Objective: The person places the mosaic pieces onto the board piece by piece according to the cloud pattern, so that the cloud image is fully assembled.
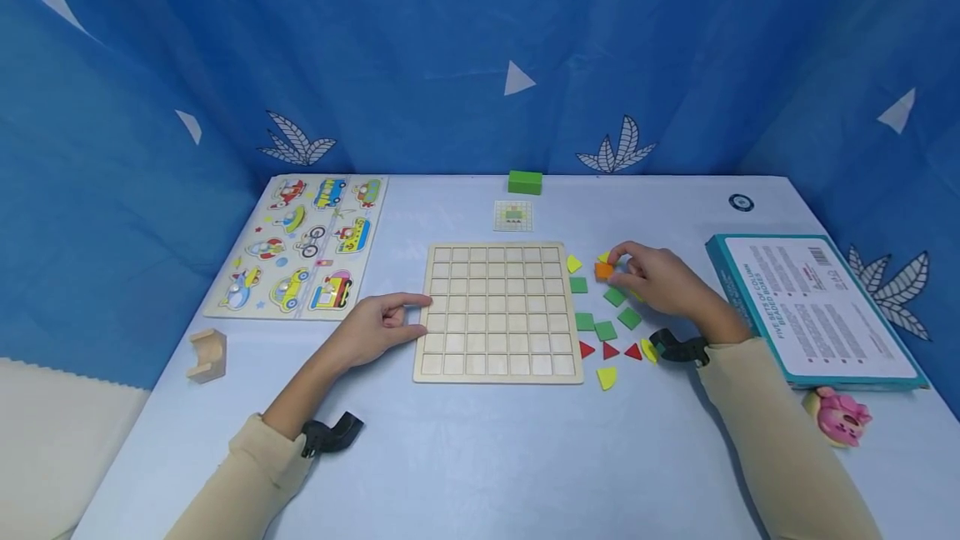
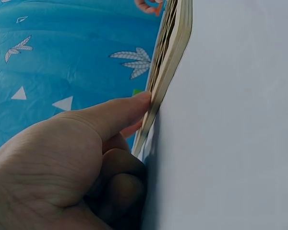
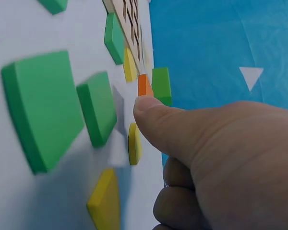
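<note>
On the bench, got a gridded board, prob steadied by the left hand, with thumb and finger apart. Right of it, pinching with the right hand, near green tiles prob kept handy, an orange block.

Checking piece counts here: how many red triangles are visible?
3: a left red triangle by the grid board, a middle one, and a right one beside a yellow piece. The right hand may hide others.
</note>
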A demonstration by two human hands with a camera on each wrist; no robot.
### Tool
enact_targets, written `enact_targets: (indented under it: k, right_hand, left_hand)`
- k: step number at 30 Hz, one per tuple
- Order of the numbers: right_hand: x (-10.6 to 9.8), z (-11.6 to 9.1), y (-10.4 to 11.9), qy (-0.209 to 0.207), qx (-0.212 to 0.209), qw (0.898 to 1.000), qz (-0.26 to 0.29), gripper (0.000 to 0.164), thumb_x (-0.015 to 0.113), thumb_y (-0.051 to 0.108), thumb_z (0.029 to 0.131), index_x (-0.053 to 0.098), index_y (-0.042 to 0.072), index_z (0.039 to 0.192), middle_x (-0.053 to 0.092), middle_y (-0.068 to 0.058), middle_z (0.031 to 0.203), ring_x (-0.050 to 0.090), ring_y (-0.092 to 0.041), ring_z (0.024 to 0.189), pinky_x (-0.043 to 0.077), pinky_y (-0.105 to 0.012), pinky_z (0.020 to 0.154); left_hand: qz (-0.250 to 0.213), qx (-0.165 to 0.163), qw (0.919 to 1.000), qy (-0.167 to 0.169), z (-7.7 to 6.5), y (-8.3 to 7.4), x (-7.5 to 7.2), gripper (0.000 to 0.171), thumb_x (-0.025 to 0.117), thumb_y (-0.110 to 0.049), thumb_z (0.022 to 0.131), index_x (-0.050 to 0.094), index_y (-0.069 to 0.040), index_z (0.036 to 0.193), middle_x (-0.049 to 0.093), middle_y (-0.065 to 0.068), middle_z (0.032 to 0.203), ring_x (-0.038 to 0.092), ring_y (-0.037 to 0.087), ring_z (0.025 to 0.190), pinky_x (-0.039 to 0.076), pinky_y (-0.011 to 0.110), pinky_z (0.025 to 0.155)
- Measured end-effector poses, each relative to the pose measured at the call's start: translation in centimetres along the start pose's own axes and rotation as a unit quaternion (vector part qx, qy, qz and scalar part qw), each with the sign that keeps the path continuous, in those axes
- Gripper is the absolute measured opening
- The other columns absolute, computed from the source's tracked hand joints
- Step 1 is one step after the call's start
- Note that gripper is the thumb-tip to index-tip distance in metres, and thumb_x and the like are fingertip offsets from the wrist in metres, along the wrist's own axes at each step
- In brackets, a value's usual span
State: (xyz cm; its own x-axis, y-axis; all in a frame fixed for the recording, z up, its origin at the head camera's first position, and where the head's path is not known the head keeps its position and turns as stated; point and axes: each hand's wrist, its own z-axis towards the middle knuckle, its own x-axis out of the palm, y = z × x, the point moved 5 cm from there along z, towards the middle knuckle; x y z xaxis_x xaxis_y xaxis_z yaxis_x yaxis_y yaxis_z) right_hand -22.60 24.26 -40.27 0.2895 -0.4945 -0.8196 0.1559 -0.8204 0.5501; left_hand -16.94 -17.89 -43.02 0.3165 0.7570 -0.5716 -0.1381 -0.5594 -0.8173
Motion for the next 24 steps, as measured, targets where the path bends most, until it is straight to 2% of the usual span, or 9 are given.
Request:
enact_targets:
  k: [8, 16, 24]
  right_hand:
    - [0.7, 0.9, 1.7, -0.006, -0.016, 1.0, -0.004, 0.028, 0.067, 0.025, 0.101, 0.058, 0.013, 0.125, 0.044, -0.006, 0.068, 0.046, -0.025, 0.06, 0.036, -0.03, 0.053]
    - [1.3, 2.2, 3.9, 0.014, -0.035, 0.999, -0.015, 0.026, 0.067, 0.026, 0.101, 0.058, 0.015, 0.123, 0.041, -0.004, 0.065, 0.043, -0.024, 0.056, 0.032, -0.03, 0.051]
    - [2.6, 3.4, 6.0, 0.024, -0.078, 0.997, 0.015, 0.025, 0.07, 0.022, 0.099, 0.059, 0.013, 0.12, 0.039, -0.002, 0.064, 0.036, -0.02, 0.053, 0.03, -0.03, 0.052]
  left_hand:
    - [0.001, 0.005, 1.0, -0.003, 0.1, 0.1, 0.0, 0.041, 0.08, -0.024, 0.091, 0.07, -0.016, 0.129, 0.037, -0.006, 0.061, 0.035, 0.01, 0.055, 0.035, 0.027, 0.06]
    - [0.0, 0.002, 1.0, -0.006, 0.2, 0.2, 0.0, 0.042, 0.08, -0.026, 0.091, 0.069, -0.017, 0.13, 0.037, -0.006, 0.062, 0.035, 0.011, 0.055, 0.035, 0.027, 0.06]
    - [-0.001, -0.002, 1.0, -0.004, 0.0, 0.3, 0.1, 0.041, 0.079, -0.026, 0.091, 0.069, -0.017, 0.13, 0.037, -0.006, 0.061, 0.035, 0.011, 0.056, 0.036, 0.027, 0.061]
